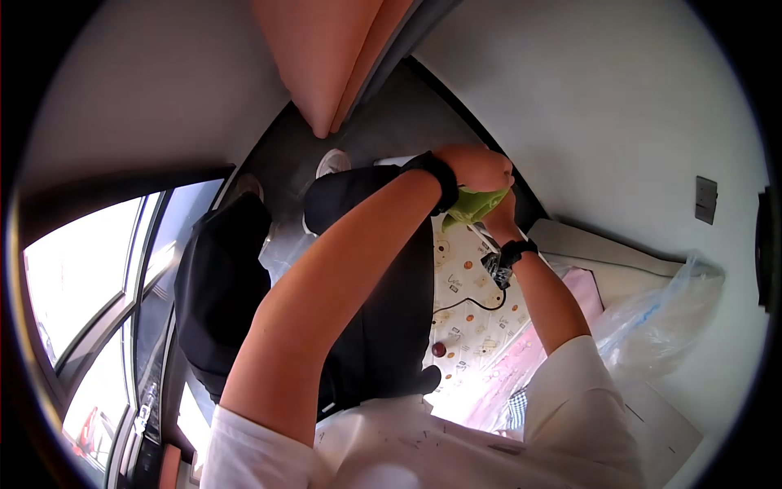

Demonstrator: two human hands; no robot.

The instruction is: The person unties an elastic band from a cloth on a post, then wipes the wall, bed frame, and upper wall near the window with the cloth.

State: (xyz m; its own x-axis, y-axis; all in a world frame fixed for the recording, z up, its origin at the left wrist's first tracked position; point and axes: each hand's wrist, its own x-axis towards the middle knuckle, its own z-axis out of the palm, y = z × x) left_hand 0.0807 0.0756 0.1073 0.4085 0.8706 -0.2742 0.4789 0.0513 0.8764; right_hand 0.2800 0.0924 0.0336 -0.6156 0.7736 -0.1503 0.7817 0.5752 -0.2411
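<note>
My left hand is closed like a fist at the top of a crumpled green cloth, which hangs below it. Right up against it, my right hand is closed at the cloth's other side, its fingers partly hidden behind the left hand and the cloth. A thin white strip shows beneath the cloth. Both wrists wear black bands. Beside my right wrist is a dark, shiny object with a black cable; its kind is unclear.
A patterned cream sheet lies below my hands, with a small dark red ball on it. Clear plastic wrapping bulges at the right by the wall. An orange panel hangs ahead. Another dark-trousered leg is at the left, near windows.
</note>
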